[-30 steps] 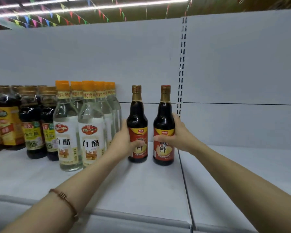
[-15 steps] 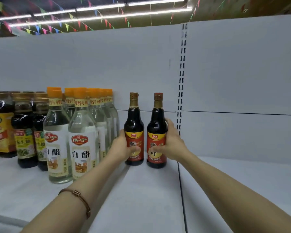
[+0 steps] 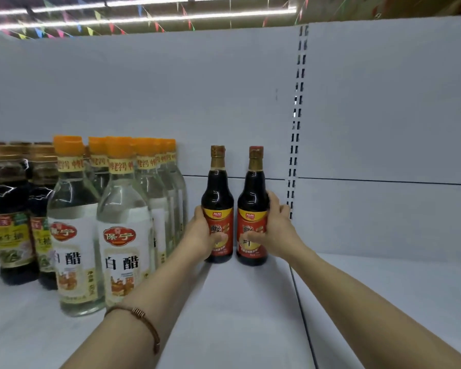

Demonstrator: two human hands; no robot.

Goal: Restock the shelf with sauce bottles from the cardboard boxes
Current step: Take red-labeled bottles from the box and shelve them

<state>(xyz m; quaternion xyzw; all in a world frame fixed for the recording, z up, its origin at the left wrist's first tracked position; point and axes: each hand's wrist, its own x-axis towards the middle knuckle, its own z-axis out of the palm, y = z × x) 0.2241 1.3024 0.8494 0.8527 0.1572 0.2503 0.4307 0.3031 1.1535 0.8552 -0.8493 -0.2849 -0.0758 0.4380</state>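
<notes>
Two upright sauce bottles, left (image 3: pixel 218 209) and right (image 3: pixel 252 209), are gripped by the left hand (image 3: pixel 201 235) and right hand (image 3: pixel 276 233) at the shelf's (image 3: pixel 250 302) twelve o'clock, where a careless release could topple them.

We log white shelf (image 3: pixel 237 315), seam between two boards at right. On it we count: two dark sauce bottles (image 3: pixel 218 209) upright, side by side, near back panel; clear vinegar bottles (image 3: pixel 123 235), orange caps, in rows just left; dark soy bottles (image 3: pixel 11 222), gold caps, far left.
</notes>
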